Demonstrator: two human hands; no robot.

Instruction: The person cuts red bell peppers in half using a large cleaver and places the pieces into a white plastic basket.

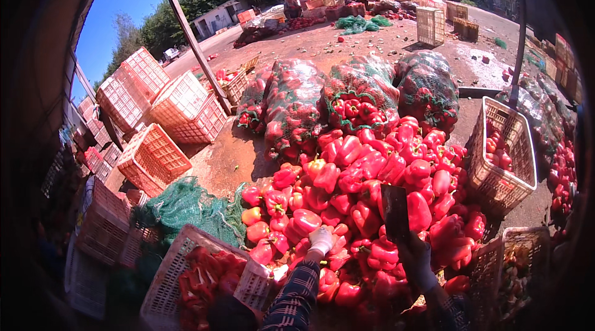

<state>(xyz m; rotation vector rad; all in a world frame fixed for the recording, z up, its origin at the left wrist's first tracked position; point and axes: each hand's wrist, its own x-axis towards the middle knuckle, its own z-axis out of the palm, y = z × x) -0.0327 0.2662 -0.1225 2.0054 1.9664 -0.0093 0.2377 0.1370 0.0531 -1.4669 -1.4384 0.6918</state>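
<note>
A large heap of red bell peppers (367,168) lies before me. My left hand (321,241), in a white glove, reaches onto the front of the heap and touches the peppers; whether its fingers grip one I cannot tell. My right hand (416,256), also gloved and in shadow, holds a cleaver-like knife with a broad dark blade (395,212) pointing up over the heap. At lower left a plastic crate (186,238) holds cut red peppers (211,280). Another crate (525,238) at lower right contains greenish and pale scraps (513,266).
Full mesh sacks of peppers (295,103) stand behind the heap. A tall crate (530,154) with some peppers is at right. Green netting (190,205) and an empty orange crate (153,159) lie left, near stacked crates (181,103). Poles (190,36) rise beyond.
</note>
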